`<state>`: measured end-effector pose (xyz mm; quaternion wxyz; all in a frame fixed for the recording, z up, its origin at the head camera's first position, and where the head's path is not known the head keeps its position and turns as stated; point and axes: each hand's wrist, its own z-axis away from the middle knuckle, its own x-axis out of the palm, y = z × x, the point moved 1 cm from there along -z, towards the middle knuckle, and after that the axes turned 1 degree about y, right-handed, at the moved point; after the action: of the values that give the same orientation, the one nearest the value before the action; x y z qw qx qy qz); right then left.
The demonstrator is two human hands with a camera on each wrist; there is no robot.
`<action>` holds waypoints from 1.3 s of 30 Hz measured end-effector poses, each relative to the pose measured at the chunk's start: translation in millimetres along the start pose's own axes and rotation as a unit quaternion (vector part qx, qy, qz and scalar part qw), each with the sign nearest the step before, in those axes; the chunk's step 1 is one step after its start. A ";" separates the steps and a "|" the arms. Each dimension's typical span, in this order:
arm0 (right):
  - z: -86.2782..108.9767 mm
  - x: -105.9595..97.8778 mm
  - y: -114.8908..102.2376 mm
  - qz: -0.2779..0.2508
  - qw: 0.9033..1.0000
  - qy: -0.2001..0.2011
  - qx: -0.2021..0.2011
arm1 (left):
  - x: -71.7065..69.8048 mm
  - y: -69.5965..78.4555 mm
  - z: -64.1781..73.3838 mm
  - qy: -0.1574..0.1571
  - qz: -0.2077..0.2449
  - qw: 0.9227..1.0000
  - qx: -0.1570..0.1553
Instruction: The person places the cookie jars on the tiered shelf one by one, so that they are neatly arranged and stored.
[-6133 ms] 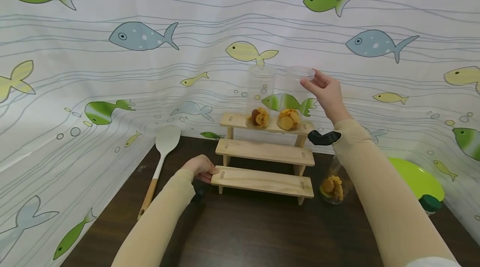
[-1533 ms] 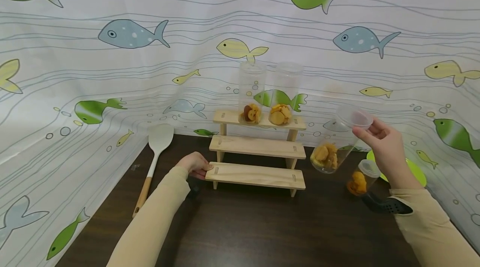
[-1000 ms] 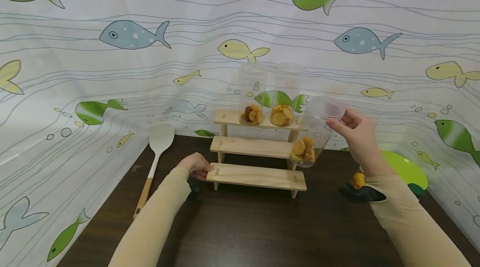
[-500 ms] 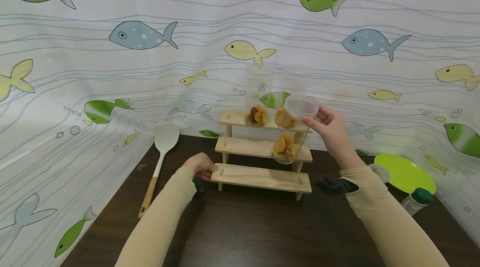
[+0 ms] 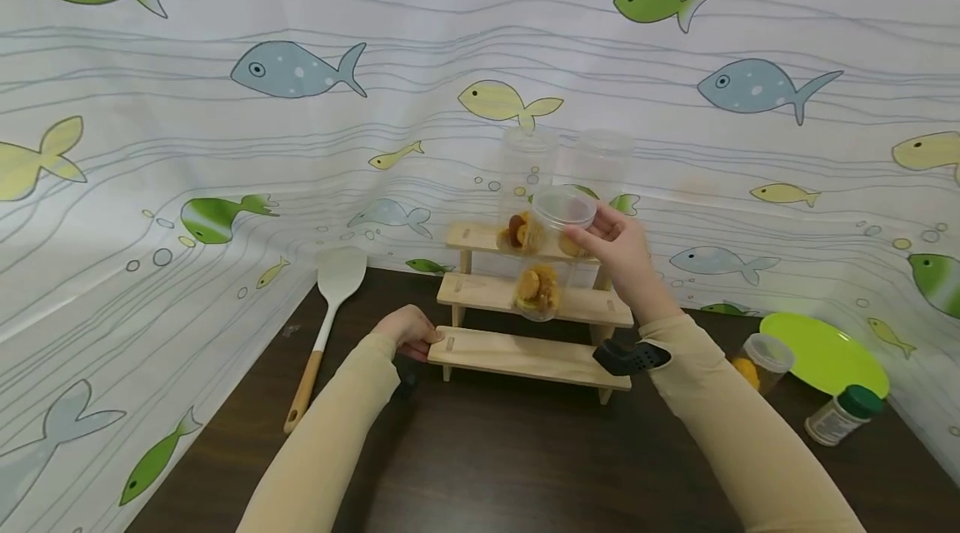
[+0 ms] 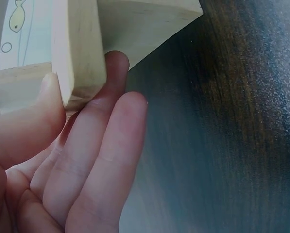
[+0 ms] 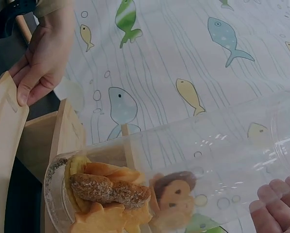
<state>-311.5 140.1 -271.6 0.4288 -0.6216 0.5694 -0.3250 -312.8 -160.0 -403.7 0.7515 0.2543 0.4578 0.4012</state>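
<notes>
A three-tier wooden display rack point(image 5: 525, 354) stands on the dark table. My left hand point(image 5: 405, 331) pinches the left end of its lowest board; the left wrist view shows the thumb on top and fingers beneath the board point(image 6: 79, 53). My right hand point(image 5: 618, 258) grips a tall clear plastic jar near its lid. This jar point(image 5: 553, 254), with cookies point(image 7: 108, 189) at its bottom, overlaps the middle tier in the head view and leans slightly. Two similar jars stand upright on the top tier, the left jar point(image 5: 525, 183) and the right jar point(image 5: 606, 158), partly hidden.
Right of the rack are a small jar point(image 5: 765, 358) of orange snacks, a lime-green plate point(image 5: 836, 362) and a green-capped bottle point(image 5: 838, 415). A white spatula point(image 5: 330, 316) with a wooden handle lies left. A fish-print sheet point(image 5: 420, 8) rises behind.
My right hand let go of the right jar on the top tier, took hold of the jar beside the rack and carried it left over the middle tier. My left hand stayed on the rack.
</notes>
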 end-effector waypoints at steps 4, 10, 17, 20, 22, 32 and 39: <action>-3.5 6.6 -0.7 0.011 1.000 -0.005 0.008 | 2.5 4.8 0.8 0.001 -0.006 1.000 0.006; -10.2 15.4 3.7 0.003 1.000 -0.004 0.004 | 4.2 5.4 1.0 0.000 -0.007 1.000 0.005; -14.3 20.1 9.4 -0.005 1.000 0.004 0.014 | 4.7 3.7 0.7 -0.006 -0.003 1.000 0.003; -14.5 21.2 11.2 -0.005 1.000 0.010 0.014 | 4.6 2.8 0.5 -0.007 -0.006 1.000 0.002; -15.1 22.4 12.3 -0.003 1.000 0.012 0.017 | 4.3 2.5 1.1 -0.005 -0.005 1.000 0.000; -21.2 30.9 19.8 0.021 0.999 0.017 0.031 | 2.0 3.0 4.9 -0.010 -0.005 1.000 -0.002; -27.4 35.3 21.7 0.077 0.997 0.022 0.020 | -3.7 -0.6 -6.4 -0.031 -0.003 0.999 -0.008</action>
<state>-340.4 101.1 -282.6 0.4524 -0.5594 0.6184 -0.3163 -319.2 -163.3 -405.2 0.7683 0.2592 0.4320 0.3949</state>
